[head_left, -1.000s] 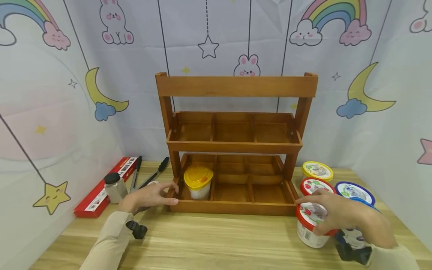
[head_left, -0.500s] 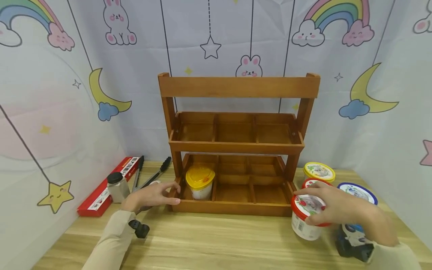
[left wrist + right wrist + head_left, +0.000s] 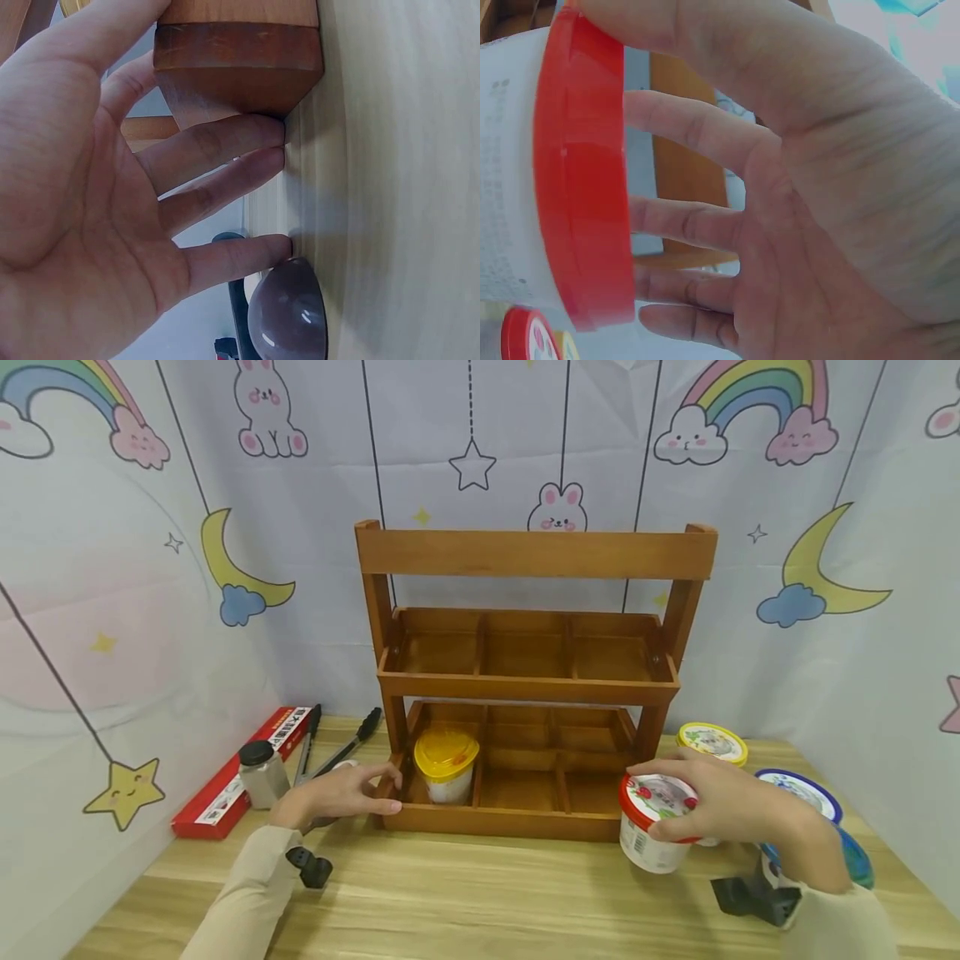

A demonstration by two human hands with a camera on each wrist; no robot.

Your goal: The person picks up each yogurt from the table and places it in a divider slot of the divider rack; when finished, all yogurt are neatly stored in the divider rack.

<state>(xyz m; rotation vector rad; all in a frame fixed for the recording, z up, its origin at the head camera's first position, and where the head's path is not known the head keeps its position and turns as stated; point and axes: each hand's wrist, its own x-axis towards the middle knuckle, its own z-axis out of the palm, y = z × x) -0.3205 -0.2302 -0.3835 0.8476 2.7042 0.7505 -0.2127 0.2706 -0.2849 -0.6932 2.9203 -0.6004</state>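
My right hand (image 3: 731,793) grips a white tub (image 3: 651,845) with a red, fruit-printed lid by its rim. The tub is slightly tilted, in front of the right end of a two-tier wooden rack (image 3: 517,823). In the right wrist view, the thumb and fingertips meet the red lid (image 3: 585,172). At the rack's front left corner rests my left hand (image 3: 337,795), thumb on the front rail and fingers along the side. Its lower fingertips touch the tabletop in the left wrist view. A cup with a yellow lid (image 3: 446,756) stands in the lower left compartment.
On the right stand a yellow-lidded tub (image 3: 712,742), a dark-blue-rimmed tub (image 3: 801,789) and a blue-lidded tub (image 3: 857,860), partly hidden. Left of the rack are a red box (image 3: 213,814), a black-capped jar (image 3: 262,778) and tongs (image 3: 348,750). A shiny, dark rounded object (image 3: 289,315) lies by my left little finger.
My right hand has lifted the red-lidded tub away from the other tubs and moved it left toward the rack. My left hand has stayed at the rack's corner.
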